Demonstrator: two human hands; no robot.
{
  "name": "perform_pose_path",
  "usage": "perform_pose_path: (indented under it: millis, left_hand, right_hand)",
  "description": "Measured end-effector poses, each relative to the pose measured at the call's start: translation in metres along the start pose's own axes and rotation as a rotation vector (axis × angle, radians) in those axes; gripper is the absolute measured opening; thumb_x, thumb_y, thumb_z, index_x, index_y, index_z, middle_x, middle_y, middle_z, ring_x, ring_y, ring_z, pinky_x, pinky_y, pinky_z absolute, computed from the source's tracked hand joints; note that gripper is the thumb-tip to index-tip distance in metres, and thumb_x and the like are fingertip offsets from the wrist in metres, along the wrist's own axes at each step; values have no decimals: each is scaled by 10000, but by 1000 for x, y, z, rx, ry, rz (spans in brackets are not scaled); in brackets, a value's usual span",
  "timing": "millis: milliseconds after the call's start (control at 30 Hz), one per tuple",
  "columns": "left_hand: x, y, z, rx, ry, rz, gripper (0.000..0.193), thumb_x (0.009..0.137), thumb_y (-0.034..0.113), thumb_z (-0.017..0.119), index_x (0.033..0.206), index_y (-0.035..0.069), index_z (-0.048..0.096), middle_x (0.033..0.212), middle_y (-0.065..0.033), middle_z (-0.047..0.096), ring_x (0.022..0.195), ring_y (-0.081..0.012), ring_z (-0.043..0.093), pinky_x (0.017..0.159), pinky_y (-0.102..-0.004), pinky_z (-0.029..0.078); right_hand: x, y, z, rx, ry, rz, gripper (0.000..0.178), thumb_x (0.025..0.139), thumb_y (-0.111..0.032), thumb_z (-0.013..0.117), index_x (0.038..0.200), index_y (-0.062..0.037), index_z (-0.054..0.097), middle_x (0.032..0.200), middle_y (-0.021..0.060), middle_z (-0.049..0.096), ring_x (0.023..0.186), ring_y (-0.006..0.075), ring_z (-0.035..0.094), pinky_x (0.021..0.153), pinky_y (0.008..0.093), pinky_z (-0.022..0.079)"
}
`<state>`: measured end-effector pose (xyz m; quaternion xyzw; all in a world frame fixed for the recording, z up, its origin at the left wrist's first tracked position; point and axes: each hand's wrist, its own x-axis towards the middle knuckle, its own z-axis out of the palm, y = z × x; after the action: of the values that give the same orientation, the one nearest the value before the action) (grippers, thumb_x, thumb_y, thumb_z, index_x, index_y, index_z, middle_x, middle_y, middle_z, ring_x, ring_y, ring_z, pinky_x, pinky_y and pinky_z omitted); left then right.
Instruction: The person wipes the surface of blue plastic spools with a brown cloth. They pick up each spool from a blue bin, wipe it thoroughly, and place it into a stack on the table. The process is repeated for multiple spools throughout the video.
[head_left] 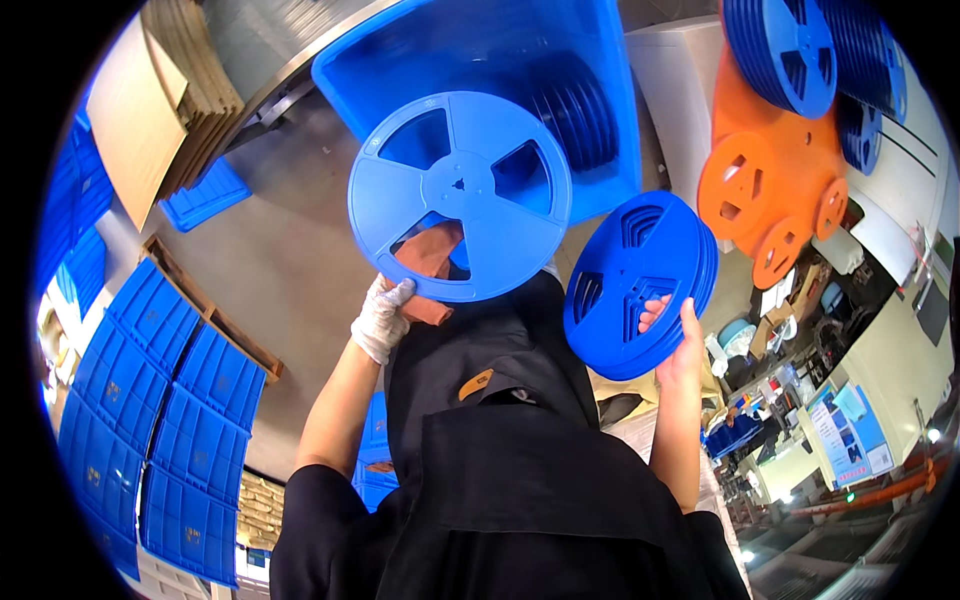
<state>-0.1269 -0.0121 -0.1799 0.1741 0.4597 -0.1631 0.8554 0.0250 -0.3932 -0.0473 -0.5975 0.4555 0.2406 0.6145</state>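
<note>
Brown cloth (428,250) partly hidden behind the light-blue reel (440,180)

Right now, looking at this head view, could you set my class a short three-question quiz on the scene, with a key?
1. Short answer: Which hand wears the white glove?
2. True or false: The right hand holds just one loose disc.
3. Multiple choice: What stands inside the large blue bin?
A. Cardboard sheets
B. Dark-looking reels
C. Folded aprons

Key
1. The left hand, which grips the light blue reel by its lower rim.
2. False: it holds a stack of blue reels.
3. B.
</note>
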Motion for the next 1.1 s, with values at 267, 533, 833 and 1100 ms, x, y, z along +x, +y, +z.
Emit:
perform_pose_path:
  millis: [267,533,833,1100]
  left_hand:
    - [-1,-1,-6,19,44,10,643,792,139,751,1349,47,442,1279,-108,558,1168,-277,556,1017,-434,443]
    - [3,-6,4,40,-14,-19,681,776,129,756,1363,47,422,1289,-112,548,1183,-288,546,1027,-451,433]
    - [6,-7,17,50,-28,-13,655,789,109,736,1360,50,421,1290,-106,545,1190,-277,538,1037,-435,422]
    - [29,-11,9,418,205,121,489,872,-6,597,1337,56,458,1269,-70,549,1134,-199,554,999,-347,440]
  right_hand:
    - [2,15,-3,120,-83,28,473,982,-497,423,1062,-54,570,820,93,627,717,214,611,658,342,514]
    - [-1,19,-1,122,-122,13,483,986,-501,409,1084,-50,555,817,98,620,717,220,604,665,352,507]
    - [-2,24,-8,132,-60,13,477,982,-488,431,1096,-40,547,811,92,618,694,203,605,640,330,518]
    - [-1,28,-11,94,-11,27,476,978,-476,451,1084,-25,562,806,88,626,684,202,612,638,328,517]
